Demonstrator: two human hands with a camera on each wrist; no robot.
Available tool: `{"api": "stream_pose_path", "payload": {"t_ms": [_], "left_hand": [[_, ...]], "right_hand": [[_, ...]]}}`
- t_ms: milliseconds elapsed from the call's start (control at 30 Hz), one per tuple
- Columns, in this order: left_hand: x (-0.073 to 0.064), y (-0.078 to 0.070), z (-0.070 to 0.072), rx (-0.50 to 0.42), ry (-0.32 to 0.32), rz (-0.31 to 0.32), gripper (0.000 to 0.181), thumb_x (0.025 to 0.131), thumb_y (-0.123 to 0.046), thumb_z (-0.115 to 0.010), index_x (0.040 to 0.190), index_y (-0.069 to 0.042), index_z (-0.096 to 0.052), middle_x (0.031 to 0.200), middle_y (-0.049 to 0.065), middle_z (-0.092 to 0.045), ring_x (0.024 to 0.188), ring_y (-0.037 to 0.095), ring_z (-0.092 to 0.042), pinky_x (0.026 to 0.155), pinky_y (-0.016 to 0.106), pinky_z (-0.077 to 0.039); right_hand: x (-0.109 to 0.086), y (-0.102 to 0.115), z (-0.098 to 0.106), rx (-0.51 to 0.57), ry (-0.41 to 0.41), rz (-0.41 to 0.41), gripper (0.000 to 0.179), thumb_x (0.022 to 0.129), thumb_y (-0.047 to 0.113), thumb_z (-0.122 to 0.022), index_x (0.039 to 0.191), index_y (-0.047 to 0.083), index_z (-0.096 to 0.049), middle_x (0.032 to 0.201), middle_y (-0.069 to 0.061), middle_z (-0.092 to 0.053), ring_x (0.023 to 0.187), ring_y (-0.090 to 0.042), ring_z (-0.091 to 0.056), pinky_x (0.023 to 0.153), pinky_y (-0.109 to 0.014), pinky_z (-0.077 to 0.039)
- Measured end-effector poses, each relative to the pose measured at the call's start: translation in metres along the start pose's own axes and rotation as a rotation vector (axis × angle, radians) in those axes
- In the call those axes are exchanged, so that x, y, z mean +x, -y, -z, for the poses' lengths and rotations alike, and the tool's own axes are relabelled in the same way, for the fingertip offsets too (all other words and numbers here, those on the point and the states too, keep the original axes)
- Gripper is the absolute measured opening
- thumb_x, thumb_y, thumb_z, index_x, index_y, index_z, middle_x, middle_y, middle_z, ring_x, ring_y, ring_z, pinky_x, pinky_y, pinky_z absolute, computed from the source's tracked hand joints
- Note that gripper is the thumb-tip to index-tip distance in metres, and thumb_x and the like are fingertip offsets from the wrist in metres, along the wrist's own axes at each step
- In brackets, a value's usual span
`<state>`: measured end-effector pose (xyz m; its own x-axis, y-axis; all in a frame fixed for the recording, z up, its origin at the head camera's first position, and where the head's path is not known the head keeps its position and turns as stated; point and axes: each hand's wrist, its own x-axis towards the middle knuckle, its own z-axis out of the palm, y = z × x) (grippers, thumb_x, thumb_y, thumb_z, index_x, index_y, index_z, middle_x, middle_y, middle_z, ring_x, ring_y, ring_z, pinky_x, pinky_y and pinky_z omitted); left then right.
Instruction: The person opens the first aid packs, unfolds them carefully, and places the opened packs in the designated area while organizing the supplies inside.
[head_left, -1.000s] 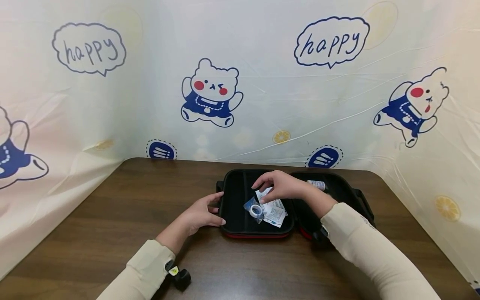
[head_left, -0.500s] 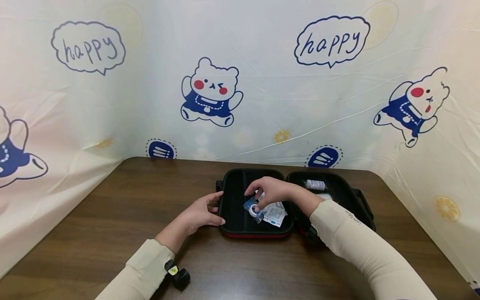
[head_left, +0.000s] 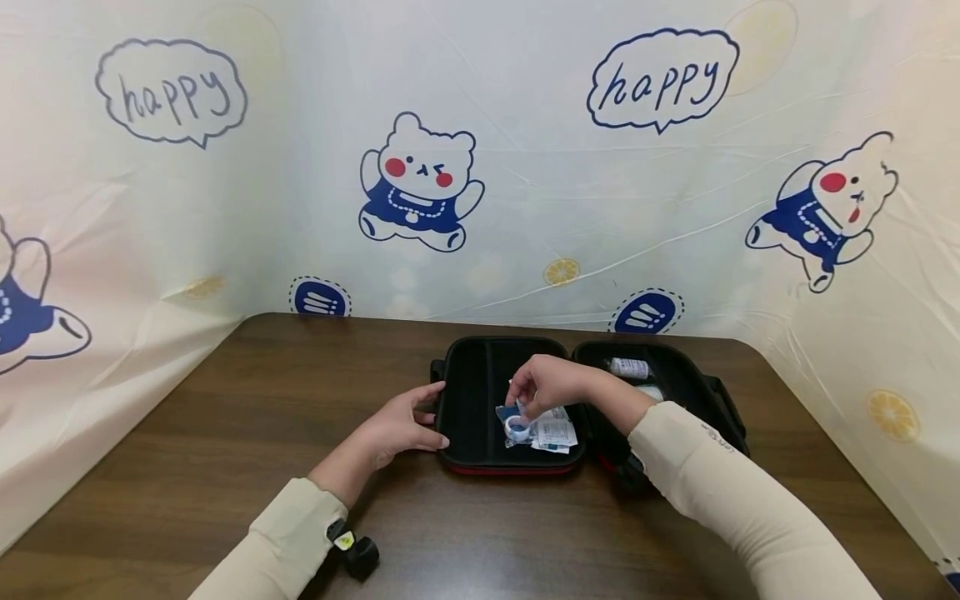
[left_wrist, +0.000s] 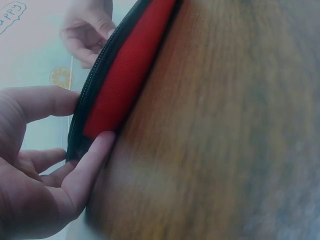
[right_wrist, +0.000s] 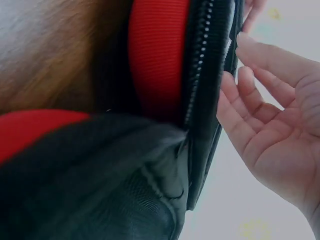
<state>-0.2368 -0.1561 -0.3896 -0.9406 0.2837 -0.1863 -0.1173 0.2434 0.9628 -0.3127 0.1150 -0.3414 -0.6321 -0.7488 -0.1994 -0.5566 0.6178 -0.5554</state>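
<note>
A black zip case [head_left: 467, 417] with red sides lies opened flat on the table. My left hand [head_left: 396, 427] holds its left front corner; in the left wrist view the thumb [left_wrist: 95, 160] presses the red side and a finger touches the zip rim. Inside the left half, my right hand [head_left: 551, 387] pinches a small clear and blue packet with a white tape roll [head_left: 517, 429] in it. White printed sachets [head_left: 557, 433] lie beside the packet, partly under that hand. The case wall hides the packet in the right wrist view.
The case's right half [head_left: 697, 400] holds a small labelled bottle [head_left: 630, 367] and a white item [head_left: 651, 391], partly behind the right forearm. A brown wooden table [head_left: 225, 417] extends all around. A printed curtain [head_left: 525, 208] hangs behind it.
My right hand has come down to the packet, first moving left, then slightly right. The tape packet and sachets have shifted a little to the right. My left hand has stayed at the corner.
</note>
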Motion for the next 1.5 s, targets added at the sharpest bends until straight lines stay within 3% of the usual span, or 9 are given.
{"api": "stream_pose_path", "payload": {"t_ms": [133, 233, 433, 633, 800, 1000, 1267, 1500], "left_hand": [[0.000, 0.000, 0.001, -0.011, 0.003, -0.004, 0.089, 0.076, 0.013, -0.074, 0.152, -0.005, -0.031, 0.148, 0.025, -0.031, 0.123, 0.040, -0.041, 0.077, 0.036, -0.058], [0.000, 0.000, 0.000, -0.014, 0.000, -0.002, 0.089, 0.075, 0.012, -0.074, 0.151, -0.005, -0.032, 0.148, 0.025, -0.032, 0.123, 0.040, -0.041, 0.077, 0.036, -0.058], [0.000, 0.002, 0.000, -0.017, -0.011, 0.000, 0.089, 0.075, 0.013, -0.074, 0.151, -0.006, -0.034, 0.148, 0.023, -0.033, 0.122, 0.039, -0.041, 0.077, 0.037, -0.058], [0.001, 0.002, 0.001, -0.017, -0.015, -0.004, 0.089, 0.075, 0.013, -0.074, 0.151, -0.006, -0.033, 0.147, 0.023, -0.034, 0.121, 0.039, -0.042, 0.077, 0.038, -0.058], [0.001, 0.003, 0.001, -0.011, -0.017, -0.003, 0.089, 0.074, 0.013, -0.075, 0.151, -0.007, -0.034, 0.147, 0.024, -0.033, 0.121, 0.039, -0.042, 0.077, 0.038, -0.058], [0.001, 0.003, 0.001, -0.011, -0.016, -0.001, 0.089, 0.074, 0.012, -0.075, 0.151, -0.007, -0.034, 0.148, 0.023, -0.032, 0.121, 0.039, -0.041, 0.076, 0.038, -0.058], [0.001, 0.001, 0.000, -0.006, -0.015, -0.003, 0.089, 0.074, 0.012, -0.075, 0.151, -0.007, -0.034, 0.149, 0.024, -0.032, 0.122, 0.039, -0.041, 0.077, 0.038, -0.058], [0.001, 0.001, -0.001, -0.010, -0.014, 0.007, 0.089, 0.074, 0.012, -0.075, 0.151, -0.008, -0.034, 0.150, 0.024, -0.031, 0.123, 0.040, -0.041, 0.077, 0.038, -0.058]], "right_hand": [[-0.001, 0.000, -0.003, -0.029, 0.027, -0.040, 0.041, 0.077, 0.017, -0.084, 0.114, 0.012, -0.068, 0.110, 0.002, -0.065, 0.102, -0.017, -0.058, 0.088, -0.034, -0.051], [-0.001, 0.001, -0.006, -0.043, 0.042, -0.051, 0.047, 0.076, 0.019, -0.085, 0.118, 0.013, -0.066, 0.109, 0.003, -0.064, 0.102, -0.016, -0.057, 0.089, -0.035, -0.051], [-0.002, 0.000, -0.007, -0.049, 0.024, -0.033, 0.040, 0.076, 0.013, -0.084, 0.113, 0.017, -0.068, 0.096, 0.005, -0.061, 0.091, -0.015, -0.054, 0.080, -0.032, -0.049], [-0.009, -0.002, -0.006, 0.015, 0.001, 0.037, 0.026, 0.081, 0.007, -0.079, 0.102, 0.020, -0.072, 0.095, 0.005, -0.063, 0.086, -0.016, -0.056, 0.076, -0.030, -0.051], [-0.017, -0.004, -0.006, 0.039, -0.062, 0.080, 0.018, 0.082, 0.006, -0.077, 0.097, 0.016, -0.072, 0.091, 0.005, -0.065, 0.078, -0.014, -0.059, 0.071, -0.028, -0.052], [-0.028, -0.008, -0.004, 0.086, -0.155, 0.073, 0.014, 0.083, 0.006, -0.076, 0.090, 0.015, -0.068, 0.089, 0.005, -0.065, 0.079, -0.014, -0.061, 0.069, -0.029, -0.054], [-0.043, -0.010, -0.004, 0.164, -0.288, 0.048, 0.027, 0.087, 0.009, -0.074, 0.113, 0.012, -0.068, 0.095, -0.001, -0.065, 0.077, -0.018, -0.059, 0.068, -0.033, -0.055], [-0.057, -0.015, -0.004, 0.214, -0.403, 0.007, 0.022, 0.086, 0.009, -0.075, 0.107, 0.012, -0.071, 0.100, -0.005, -0.065, 0.079, -0.020, -0.058, 0.072, -0.031, -0.056]]}}
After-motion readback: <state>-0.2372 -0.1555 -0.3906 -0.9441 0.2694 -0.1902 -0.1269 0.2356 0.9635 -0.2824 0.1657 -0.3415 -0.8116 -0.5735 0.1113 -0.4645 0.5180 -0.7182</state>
